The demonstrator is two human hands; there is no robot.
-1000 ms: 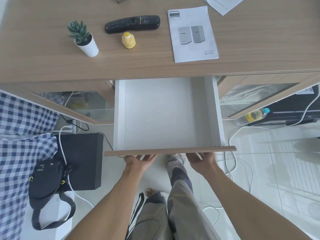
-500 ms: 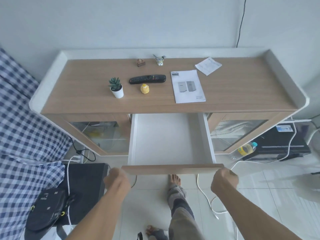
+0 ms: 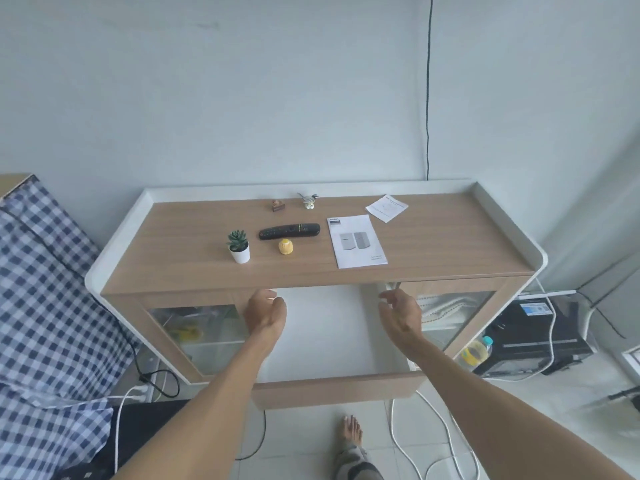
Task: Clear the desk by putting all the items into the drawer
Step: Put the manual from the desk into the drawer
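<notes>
The wooden desk (image 3: 450,244) carries a small potted succulent (image 3: 239,247), a black remote (image 3: 289,231), a yellow cupcake-shaped piece (image 3: 285,246), a white booklet (image 3: 356,241), a folded paper sheet (image 3: 387,207), a small brown figurine (image 3: 277,205) and a bird figurine (image 3: 308,200). Below its front edge the white drawer (image 3: 332,393) stands pulled out with nothing inside. My left hand (image 3: 265,315) and my right hand (image 3: 401,315) hover above the drawer, just short of the desk edge, fingers loosely curled, each holding nothing.
A blue checked cloth (image 3: 45,306) covers furniture at the left. Glass-fronted compartments (image 3: 194,327) flank the drawer. A black box (image 3: 533,337) and a bottle (image 3: 476,351) sit on the floor at the right. White cables (image 3: 446,434) lie near my bare foot (image 3: 351,433).
Both hands let go of the drawer front and rose over the drawer toward the desk edge. The camera tilted up and back, showing the wall.
</notes>
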